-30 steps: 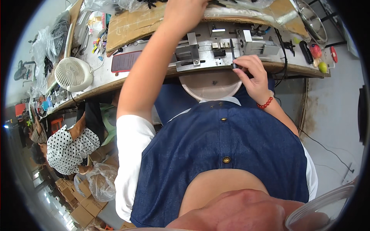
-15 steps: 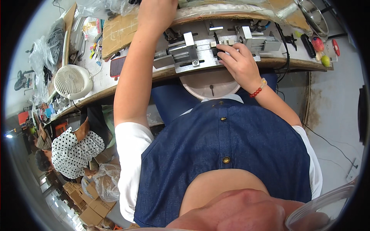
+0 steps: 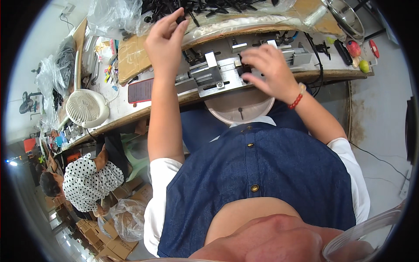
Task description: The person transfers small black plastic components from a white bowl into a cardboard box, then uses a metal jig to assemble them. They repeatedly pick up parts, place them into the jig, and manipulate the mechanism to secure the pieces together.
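My left hand (image 3: pixel 166 43) is raised at the near edge of a pile of black plastic parts (image 3: pixel 209 6). Its thumb and fingers pinch a small black part (image 3: pixel 180 19), mostly hidden by the fingertips. Over the metal clamping fixture (image 3: pixel 214 70) on the bench, my right hand (image 3: pixel 271 72) has its thumb and fingers apart. Between them a black piece (image 3: pixel 245 69) shows at the middle of the fixture; whether the fingers touch it I cannot tell. The hand covers part of the fixture's right side.
A pale round basin (image 3: pixel 240 109) sits below the bench edge with one black part in it. On the left are a white fan (image 3: pixel 87 108), a phone (image 3: pixel 140 91) and cardboard (image 3: pixel 135 52). A metal bowl (image 3: pixel 349 19) and fruit (image 3: pixel 364 66) lie right. Another person (image 3: pixel 94 179) sits at left.
My left hand has drawn back from the pile toward me, now with a black part in its fingertips. My right hand's fingers have lifted and spread over the fixture.
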Action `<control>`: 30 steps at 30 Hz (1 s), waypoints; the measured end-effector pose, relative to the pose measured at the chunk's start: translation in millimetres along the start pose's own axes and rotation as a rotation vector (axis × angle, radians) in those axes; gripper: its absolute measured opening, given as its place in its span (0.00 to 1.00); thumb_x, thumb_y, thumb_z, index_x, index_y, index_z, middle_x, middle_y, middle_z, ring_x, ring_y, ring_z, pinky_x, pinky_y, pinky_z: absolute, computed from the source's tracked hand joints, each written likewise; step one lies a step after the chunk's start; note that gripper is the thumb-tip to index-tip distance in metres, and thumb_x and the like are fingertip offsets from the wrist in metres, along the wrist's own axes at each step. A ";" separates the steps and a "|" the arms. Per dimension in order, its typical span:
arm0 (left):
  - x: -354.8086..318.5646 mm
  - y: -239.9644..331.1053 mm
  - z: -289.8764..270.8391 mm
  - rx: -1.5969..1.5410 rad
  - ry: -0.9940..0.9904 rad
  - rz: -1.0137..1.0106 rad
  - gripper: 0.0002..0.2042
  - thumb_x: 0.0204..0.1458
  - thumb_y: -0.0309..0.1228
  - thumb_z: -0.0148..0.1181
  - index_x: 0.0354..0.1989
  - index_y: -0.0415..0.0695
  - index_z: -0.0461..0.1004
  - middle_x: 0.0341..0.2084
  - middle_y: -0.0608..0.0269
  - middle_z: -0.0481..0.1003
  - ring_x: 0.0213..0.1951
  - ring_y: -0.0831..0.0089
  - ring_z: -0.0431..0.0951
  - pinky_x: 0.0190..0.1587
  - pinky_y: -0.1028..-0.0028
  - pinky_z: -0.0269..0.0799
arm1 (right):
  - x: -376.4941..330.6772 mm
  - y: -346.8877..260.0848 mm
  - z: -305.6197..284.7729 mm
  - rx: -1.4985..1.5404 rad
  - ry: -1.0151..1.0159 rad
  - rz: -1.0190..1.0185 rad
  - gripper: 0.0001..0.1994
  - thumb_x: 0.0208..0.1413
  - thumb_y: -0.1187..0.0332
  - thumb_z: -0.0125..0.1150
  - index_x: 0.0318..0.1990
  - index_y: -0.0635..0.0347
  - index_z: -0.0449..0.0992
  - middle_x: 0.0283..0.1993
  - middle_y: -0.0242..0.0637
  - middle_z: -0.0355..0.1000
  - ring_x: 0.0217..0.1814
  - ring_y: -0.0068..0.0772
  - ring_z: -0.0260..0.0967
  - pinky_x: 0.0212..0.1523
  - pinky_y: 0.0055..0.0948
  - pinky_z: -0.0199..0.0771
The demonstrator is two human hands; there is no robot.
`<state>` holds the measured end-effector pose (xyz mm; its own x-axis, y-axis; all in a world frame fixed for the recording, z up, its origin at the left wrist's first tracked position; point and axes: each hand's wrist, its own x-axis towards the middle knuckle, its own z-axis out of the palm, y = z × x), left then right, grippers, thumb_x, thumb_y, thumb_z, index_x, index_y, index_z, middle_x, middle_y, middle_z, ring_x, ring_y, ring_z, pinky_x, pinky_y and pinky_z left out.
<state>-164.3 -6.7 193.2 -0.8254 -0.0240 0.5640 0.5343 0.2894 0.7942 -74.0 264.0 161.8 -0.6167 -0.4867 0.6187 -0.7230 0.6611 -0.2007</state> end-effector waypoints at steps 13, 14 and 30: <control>-137.7 34.1 63.4 0.213 -0.250 0.072 0.12 0.50 0.29 0.74 0.44 0.49 0.85 0.40 0.63 0.75 0.27 0.72 0.80 0.30 0.71 0.76 | 134.0 107.8 -23.4 0.351 -0.074 0.194 0.09 0.68 0.64 0.59 0.46 0.59 0.79 0.39 0.30 0.79 0.37 0.23 0.74 0.36 0.26 0.72; -138.8 31.3 65.4 0.264 -0.255 0.099 0.11 0.51 0.30 0.73 0.43 0.49 0.85 0.42 0.63 0.72 0.28 0.71 0.81 0.30 0.70 0.77 | 131.0 111.2 -21.2 0.591 0.044 0.314 0.06 0.68 0.66 0.59 0.44 0.57 0.78 0.37 0.29 0.78 0.35 0.20 0.71 0.35 0.21 0.68; -157.3 17.3 78.7 0.365 -0.270 0.150 0.13 0.56 0.34 0.66 0.48 0.47 0.82 0.57 0.64 0.78 0.48 0.63 0.84 0.46 0.66 0.84 | 18.9 170.8 -48.0 1.927 0.273 0.684 0.12 0.73 0.64 0.53 0.52 0.65 0.73 0.49 0.35 0.70 0.42 0.26 0.59 0.46 0.27 0.64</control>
<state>-39.5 77.4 100.4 -0.7879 0.2789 0.5491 0.5920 0.5888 0.5504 -194.3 395.2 175.8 -0.9495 -0.2761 0.1493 0.1151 -0.7487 -0.6528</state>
